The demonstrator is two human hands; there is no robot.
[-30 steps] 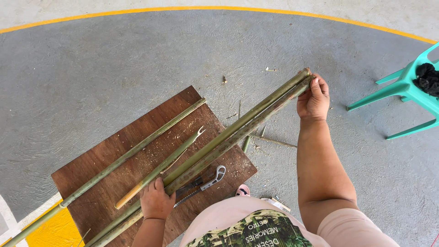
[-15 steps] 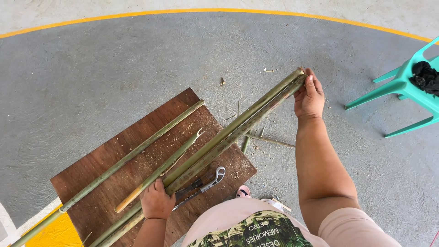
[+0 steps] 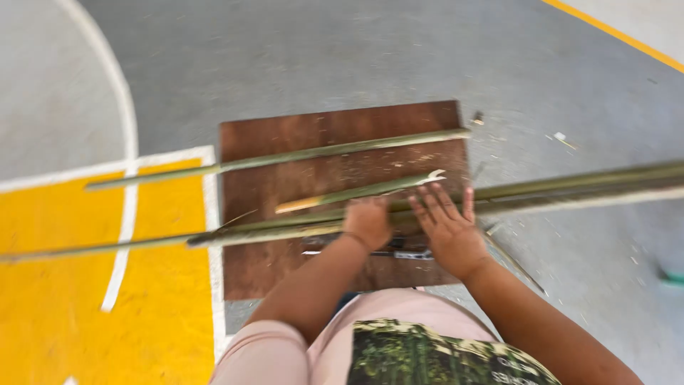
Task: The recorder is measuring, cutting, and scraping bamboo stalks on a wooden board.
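Bamboo bundle: long green-olive split strips held together, running nearly level from 9 o'clock to 3 o'clock across the view; paler cut faces show along the lower edge, and the left end tapers out over the yellow painted floor.
Where it lies: across the near half of the brown wooden board, passing under both hands and reaching well past the board on each side.
Left hand: grip closed as a fist around the bundle at the middle of the board.
Right hand: just beside the left, at its 3 o'clock; palm down, fingers spread and laid flat over the strips, pressing rather than wrapping them.
Short strip: at 12 o'clock of the left hand, green with a splintered pale right tip and a yellowish left end, lying on the board.
Long strip: farther up the board, slightly tilted, apart from the hands.
Blade tool: dark, metal-tipped, partly hidden beneath the wrists; blurred.
Floor: grey, with white lines and scattered shavings.
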